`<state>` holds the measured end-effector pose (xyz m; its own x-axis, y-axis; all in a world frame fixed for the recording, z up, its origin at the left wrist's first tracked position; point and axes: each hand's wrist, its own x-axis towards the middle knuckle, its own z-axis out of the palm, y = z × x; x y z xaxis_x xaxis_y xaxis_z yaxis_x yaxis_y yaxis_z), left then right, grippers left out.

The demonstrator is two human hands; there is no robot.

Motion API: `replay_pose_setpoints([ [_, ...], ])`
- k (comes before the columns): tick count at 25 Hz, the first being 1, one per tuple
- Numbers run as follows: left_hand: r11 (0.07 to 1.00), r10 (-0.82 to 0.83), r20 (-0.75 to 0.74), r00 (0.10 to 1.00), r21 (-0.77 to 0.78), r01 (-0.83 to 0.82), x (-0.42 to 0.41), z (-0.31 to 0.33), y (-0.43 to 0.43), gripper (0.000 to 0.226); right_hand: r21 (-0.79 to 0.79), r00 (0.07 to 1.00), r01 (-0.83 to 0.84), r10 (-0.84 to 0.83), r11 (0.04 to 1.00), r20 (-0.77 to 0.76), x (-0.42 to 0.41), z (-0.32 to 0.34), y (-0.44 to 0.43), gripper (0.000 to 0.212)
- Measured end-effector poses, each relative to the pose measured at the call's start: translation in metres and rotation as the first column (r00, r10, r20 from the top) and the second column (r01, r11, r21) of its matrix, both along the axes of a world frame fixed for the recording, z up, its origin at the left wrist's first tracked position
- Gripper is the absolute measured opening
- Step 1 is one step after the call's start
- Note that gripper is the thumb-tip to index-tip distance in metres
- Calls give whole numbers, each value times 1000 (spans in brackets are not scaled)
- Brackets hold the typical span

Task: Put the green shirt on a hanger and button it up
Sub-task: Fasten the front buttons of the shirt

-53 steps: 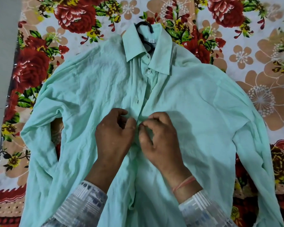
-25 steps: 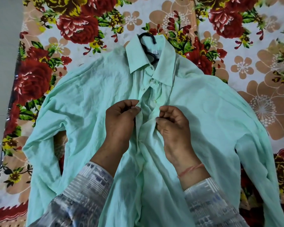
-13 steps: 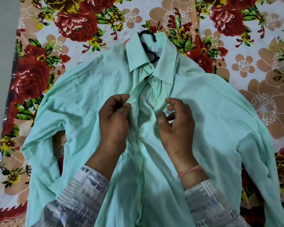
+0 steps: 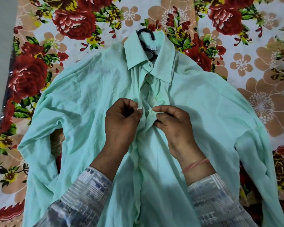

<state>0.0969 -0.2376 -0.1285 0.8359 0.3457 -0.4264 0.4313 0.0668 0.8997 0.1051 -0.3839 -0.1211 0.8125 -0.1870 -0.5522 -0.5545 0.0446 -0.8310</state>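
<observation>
The light green shirt (image 4: 92, 102) lies front up and spread flat, sleeves out to both sides. A black hanger (image 4: 147, 32) sits inside it, its hook poking out above the collar. One button just under the collar is fastened; the placket below it gapes. My left hand (image 4: 121, 122) pinches the left placket edge at chest height. My right hand (image 4: 172, 120) pinches the right placket edge with a button at its fingertips, a finger's width from the left hand.
The shirt rests on a floral sheet (image 4: 75, 22) with red roses and tan flowers. A grey floor strip (image 4: 0, 46) runs along the left edge. Patterned sleeves cover both my forearms, and a pink thread band circles my right wrist.
Both hands moved up the placket from the lower chest to the gap under the collar. They spread apart briefly, then closed in, each now pinching a placket edge.
</observation>
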Motion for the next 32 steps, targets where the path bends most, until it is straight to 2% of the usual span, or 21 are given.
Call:
replay_pose_setpoints([
  [2,999,-12,-23,1000,-39,11,0,1,-1,21,60,999,39,-39,997,-2,-1,0,1,9],
  [7,989,-39,-65,997,-143,29,3,3,-7,23,19,1000,22,-22,1000,21,-1,-7,3,17],
  [11,981,-16,-98,995,-191,-3,3,1,-9,18,-39,999,-33,35,999,40,-3,-10,2,15],
  [15,981,-5,-106,994,-191,-16,1,3,-7,14,-57,998,-26,28,998,50,-4,-14,2,10],
  [21,986,-12,-79,997,-169,-1,0,3,-9,14,18,999,12,-13,1000,48,-5,-16,3,8],
  [26,980,19,-55,998,-197,-29,0,6,-11,16,-39,998,-6,9,999,60,-1,-18,3,6],
  [32,981,-40,-88,995,-195,22,8,0,-5,23,-54,1000,-15,16,998,14,2,-22,4,11],
])
